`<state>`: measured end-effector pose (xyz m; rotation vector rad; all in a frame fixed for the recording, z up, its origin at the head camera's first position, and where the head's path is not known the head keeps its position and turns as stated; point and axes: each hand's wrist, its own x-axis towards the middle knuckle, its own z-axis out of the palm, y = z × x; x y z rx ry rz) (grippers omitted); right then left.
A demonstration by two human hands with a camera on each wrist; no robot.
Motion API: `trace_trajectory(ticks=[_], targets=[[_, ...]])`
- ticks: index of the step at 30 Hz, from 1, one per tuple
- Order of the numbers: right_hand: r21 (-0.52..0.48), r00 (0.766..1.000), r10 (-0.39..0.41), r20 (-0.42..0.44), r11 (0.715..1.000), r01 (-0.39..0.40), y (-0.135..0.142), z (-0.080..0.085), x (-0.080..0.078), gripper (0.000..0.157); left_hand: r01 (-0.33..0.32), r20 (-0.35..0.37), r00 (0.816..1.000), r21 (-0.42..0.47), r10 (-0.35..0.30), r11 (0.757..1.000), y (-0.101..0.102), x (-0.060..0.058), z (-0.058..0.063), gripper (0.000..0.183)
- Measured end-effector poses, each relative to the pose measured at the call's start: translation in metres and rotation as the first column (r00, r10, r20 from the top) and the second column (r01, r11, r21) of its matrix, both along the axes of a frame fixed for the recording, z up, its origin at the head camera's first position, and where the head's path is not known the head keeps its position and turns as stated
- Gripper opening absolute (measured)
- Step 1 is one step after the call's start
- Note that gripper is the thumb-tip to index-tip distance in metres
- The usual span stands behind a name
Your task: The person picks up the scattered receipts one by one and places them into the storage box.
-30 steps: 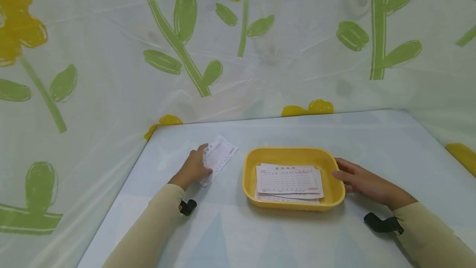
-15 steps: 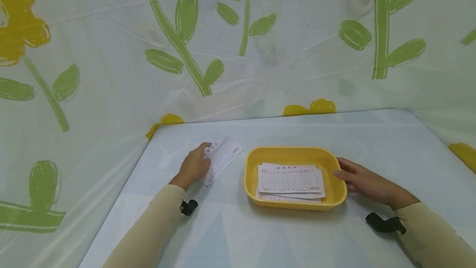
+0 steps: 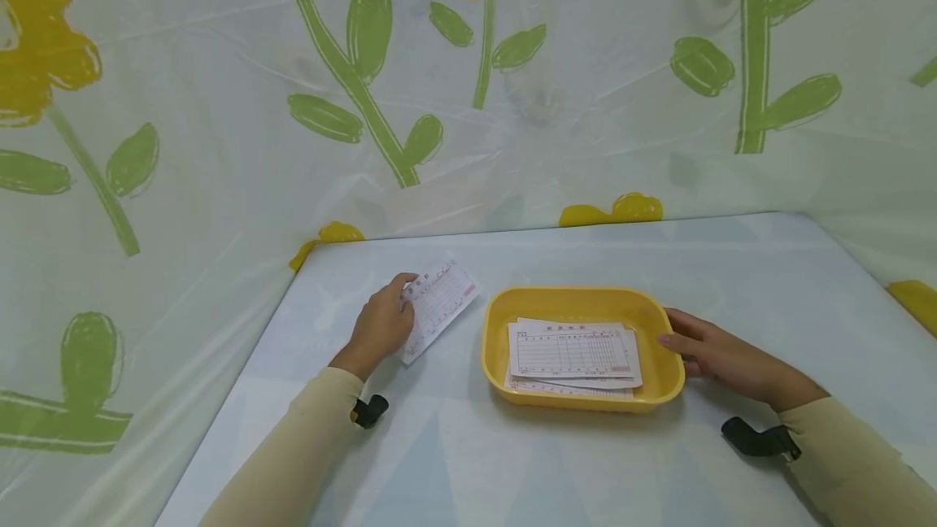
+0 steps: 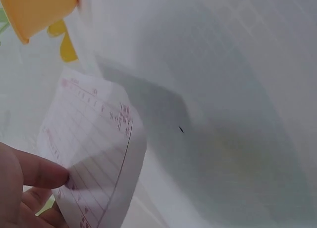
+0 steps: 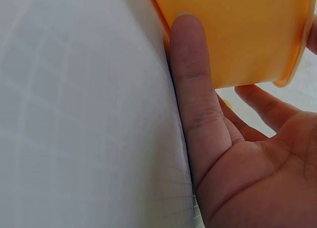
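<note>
In the head view my left hand (image 3: 381, 322) pinches a white receipt slip (image 3: 443, 302) with printed lines and red marks. The left wrist view has the thumb lying on the printed face of this slip (image 4: 94, 139), other fingers partly hidden behind it. A yellow plastic basket (image 3: 578, 405) stands to the right, with a small pile of similar slips (image 3: 571, 354) inside. At the basket's right end, my right hand (image 3: 725, 360) holds the wall, thumb at the rim and fingers outside. Its little finger (image 5: 190, 79) lies along the basket's outer wall (image 5: 247, 40), close over the tabletop.
Both stand on a table (image 3: 476, 462) under a pale cloth with light blue triangles. A white curtain (image 3: 586, 120) with yellow flowers and green leaves hangs behind and at the sides. Dark wrist-camera mounts (image 3: 757, 439) jut from both sleeves.
The slip in my left hand has come up off the table and shifted slightly right, and the thumb now lies nearer the fingers. My right hand stays at the basket, which has not visibly moved.
</note>
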<state>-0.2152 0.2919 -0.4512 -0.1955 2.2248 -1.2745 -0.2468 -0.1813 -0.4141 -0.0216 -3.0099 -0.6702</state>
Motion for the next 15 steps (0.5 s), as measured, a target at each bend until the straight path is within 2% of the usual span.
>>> trace_trajectory(ticks=[9,15], targets=[[0.003,1.0,0.0,-0.004,1.0,0.0,-0.001,0.001,0.001,0.083,0.041,-0.152,0.988,0.003,-0.04,0.999,0.008,0.004,0.005,0.042],[-0.001,1.0,-0.004,-0.005,1.0,0.004,-0.001,0.001,0.001,0.083,0.089,-0.242,0.967,0.016,-0.083,0.996,0.015,0.005,0.01,0.04]])
